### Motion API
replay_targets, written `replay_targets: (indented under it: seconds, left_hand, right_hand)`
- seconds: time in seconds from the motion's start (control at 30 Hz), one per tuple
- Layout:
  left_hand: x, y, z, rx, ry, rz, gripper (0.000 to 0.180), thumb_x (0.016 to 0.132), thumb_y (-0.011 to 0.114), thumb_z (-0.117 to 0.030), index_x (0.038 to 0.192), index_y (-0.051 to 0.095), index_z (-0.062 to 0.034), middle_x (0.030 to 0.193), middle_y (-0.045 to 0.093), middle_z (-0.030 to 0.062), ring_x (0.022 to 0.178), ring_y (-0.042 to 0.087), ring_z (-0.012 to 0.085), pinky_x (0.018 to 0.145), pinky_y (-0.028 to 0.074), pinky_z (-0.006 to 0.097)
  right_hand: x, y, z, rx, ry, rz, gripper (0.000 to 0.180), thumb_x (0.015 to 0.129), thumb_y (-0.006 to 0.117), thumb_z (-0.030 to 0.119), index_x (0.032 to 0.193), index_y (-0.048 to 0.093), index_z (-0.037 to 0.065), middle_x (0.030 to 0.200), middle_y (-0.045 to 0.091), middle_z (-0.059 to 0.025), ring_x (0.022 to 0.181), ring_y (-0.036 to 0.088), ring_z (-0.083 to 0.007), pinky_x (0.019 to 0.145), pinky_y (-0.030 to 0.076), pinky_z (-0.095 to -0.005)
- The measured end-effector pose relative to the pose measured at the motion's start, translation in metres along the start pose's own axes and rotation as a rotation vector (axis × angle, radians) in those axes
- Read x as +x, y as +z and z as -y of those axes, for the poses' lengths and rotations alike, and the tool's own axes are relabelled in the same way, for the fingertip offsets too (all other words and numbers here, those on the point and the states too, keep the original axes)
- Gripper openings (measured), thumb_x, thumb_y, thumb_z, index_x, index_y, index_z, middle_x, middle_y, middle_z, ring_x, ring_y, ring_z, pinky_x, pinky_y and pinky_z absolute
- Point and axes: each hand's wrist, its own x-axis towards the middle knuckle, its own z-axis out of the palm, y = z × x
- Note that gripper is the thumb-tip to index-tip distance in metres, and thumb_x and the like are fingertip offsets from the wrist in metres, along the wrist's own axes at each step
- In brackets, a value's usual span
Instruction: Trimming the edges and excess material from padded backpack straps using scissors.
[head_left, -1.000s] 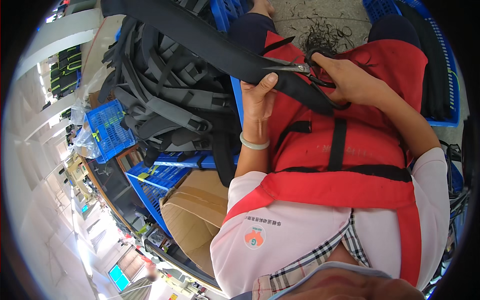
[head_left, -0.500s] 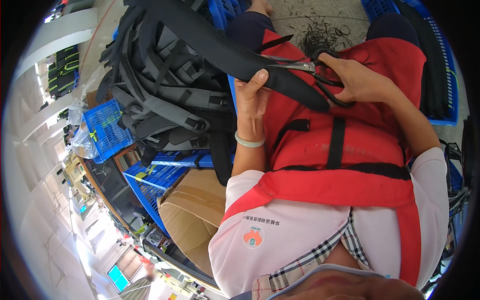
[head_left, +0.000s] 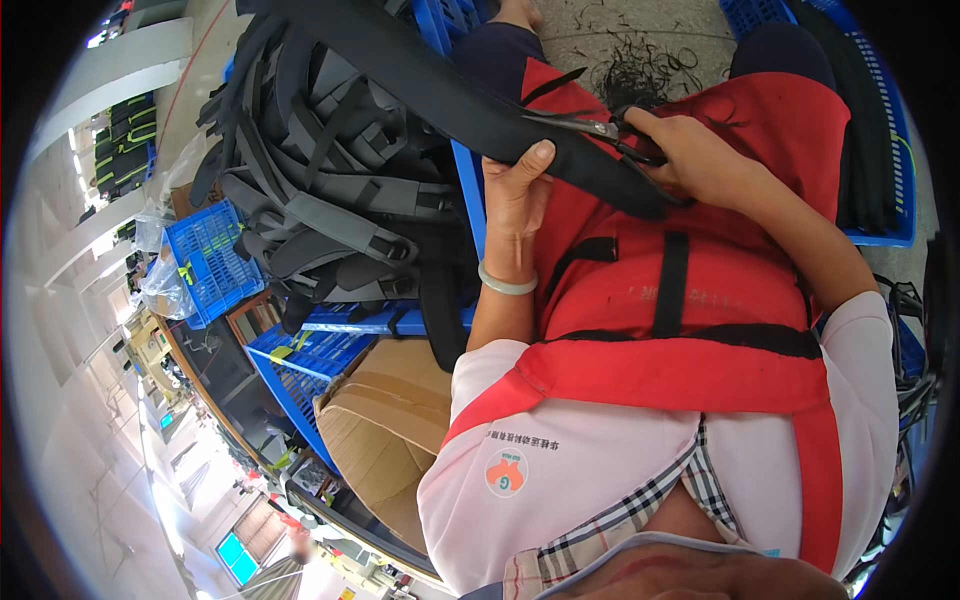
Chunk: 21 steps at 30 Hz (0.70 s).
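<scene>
Blue plastic forms one small latticed crate, far left of the red fabric apron, with crumpled clear plastic film beside it. Nearer the apron, also on its left, sits one heap of grey and black padded straps, too tangled to count. Left of the apron's waist are a second blue latticed crate and one brown cardboard box. One long black padded strip passes over the heap, its tapered end above the apron. At the apron's left edge, the left hand, wearing one pale bangle, pinches the strip, thumb on top. Over the apron, one pair of metal scissors with black handles has its blades at the strip's far edge; whether they touch it, I cannot tell. The right hand is curled around the handles. Beyond the apron lie countless black scraps. Right of it, a third blue crate holds long black pieces, number unclear.
</scene>
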Motion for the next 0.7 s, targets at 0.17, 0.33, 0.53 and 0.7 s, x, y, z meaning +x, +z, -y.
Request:
replay_targets:
  seconds: [0.17,0.33,0.53,0.7]
  left_hand:
    - [0.009,-0.001,-0.009,-0.212,0.007,0.021,0.029,0.079,0.072,-0.002,0.106,0.06,-0.0029,0.102,0.064,0.0105,0.094,0.063,0.0217,0.087,0.053,0.037]
    - [0.019,-0.008,-0.009,-0.074,0.023,0.002,0.03,0.079,0.072,-0.001,0.107,0.06,-0.0017,0.104,0.063,0.011,0.095,0.062,0.0225,0.091,0.051,0.038]
    - [0.014,-0.004,-0.001,-0.016,0.086,0.007,0.031,0.079,0.072,0.0,0.107,0.06,-0.0029,0.104,0.063,0.0105,0.096,0.062,0.0219,0.092,0.05,0.037]
    - [0.014,-0.002,0.001,-0.041,0.089,0.001,0.031,0.079,0.071,0.001,0.108,0.06,-0.003,0.104,0.064,0.01,0.096,0.062,0.0213,0.092,0.049,0.036]
  right_hand:
    - [0.001,-0.006,-0.002,-0.033,-0.02,0.027,0.038,0.084,0.066,0.02,0.111,0.045,0.005,0.081,0.06,-0.0228,0.08,0.058,-0.0435,0.067,0.045,-0.0464]
    - [-0.004,0.002,-0.002,0.018,-0.004,0.003,0.045,0.082,0.068,0.021,0.114,0.043,0.003,0.089,0.06,-0.0239,0.085,0.058,-0.044,0.071,0.046,-0.0466]
    - [0.0,-0.001,0.004,-0.007,0.009,0.047,0.058,0.078,0.07,0.02,0.123,0.039,0.001,0.104,0.059,-0.0271,0.096,0.057,-0.0443,0.078,0.046,-0.0458]
    - [0.003,0.001,0.003,0.018,0.065,0.087,0.048,0.081,0.068,0.022,0.117,0.042,0.004,0.089,0.061,-0.0245,0.087,0.059,-0.0427,0.071,0.046,-0.0474]
